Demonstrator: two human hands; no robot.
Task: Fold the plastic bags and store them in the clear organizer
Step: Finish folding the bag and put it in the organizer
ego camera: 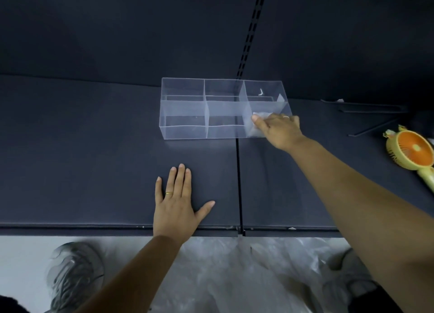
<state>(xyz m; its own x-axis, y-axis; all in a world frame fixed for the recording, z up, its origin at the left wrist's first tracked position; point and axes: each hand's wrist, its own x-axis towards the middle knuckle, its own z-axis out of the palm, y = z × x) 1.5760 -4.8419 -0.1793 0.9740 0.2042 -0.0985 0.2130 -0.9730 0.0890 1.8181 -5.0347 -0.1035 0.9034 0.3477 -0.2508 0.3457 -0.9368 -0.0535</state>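
One folded plastic bag (254, 126) in play, a small, whitish, translucent wad. Looks close to weightless, soft and slick, and probably springs open once let go. Calls for a pinch across the stacked folds rather than at a loose edge, then a press downward to seat it. Sits low in the near right compartment of the clear organizer (185, 127), at about 4 o'clock of the box, close behind the thin front wall. Lies directly under the right hand (280, 130), reaching in from 5 o'clock over the rim. Fingers (256, 119) bent down and closed on the wad, one tip at its 10 o'clock corner; cannot tell how the rest lie, hidden behind the knuckles. Seems a light, flimsy box too, likely to slide under a hard shove. Left hand (178, 202) flat on the dark surface (94, 160) at 7 o'clock of the organizer, well apart from it, fingers straight and close together, thumb spread, holding nothing. Also a small pale scrap (260, 92) in the far right compartment, at 2 o'clock, too small to name. More loose bags (234, 277) heaped on the floor at 6 o'clock. Orange and yellow handheld fan (411, 150) at 3 o'clock, well apart.
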